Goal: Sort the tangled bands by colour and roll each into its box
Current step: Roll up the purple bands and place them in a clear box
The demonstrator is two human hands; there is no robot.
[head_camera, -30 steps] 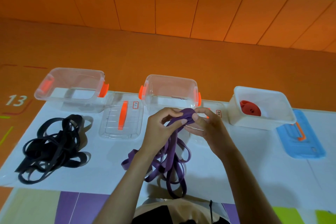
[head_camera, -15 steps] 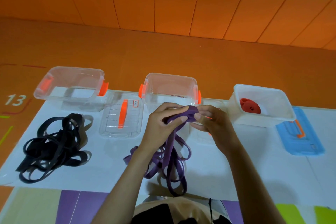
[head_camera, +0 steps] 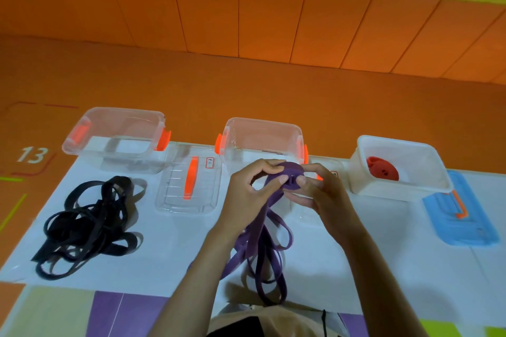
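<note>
Orange wall panels rise behind the white counter (head_camera: pixel 383 254) where I work. My left hand (head_camera: pixel 246 194) and right hand (head_camera: pixel 325 194) meet above it, both curled on the purple band (head_camera: pixel 290 171). Thumbs and fingertips pinch its rolled end, and the loose loops trail toward me onto the counter. Just beyond my hands stands an open clear box (head_camera: pixel 262 139). Well off my left hand lies the tangle of black bands (head_camera: pixel 87 224), with a second clear box (head_camera: pixel 115 137) behind it and a clear lid (head_camera: pixel 189 183) nearer my hand. Beyond my right hand, a white box (head_camera: pixel 402 169) holds a rolled red band (head_camera: pixel 383 172), with a blue lid (head_camera: pixel 462 216) beside it.
</note>
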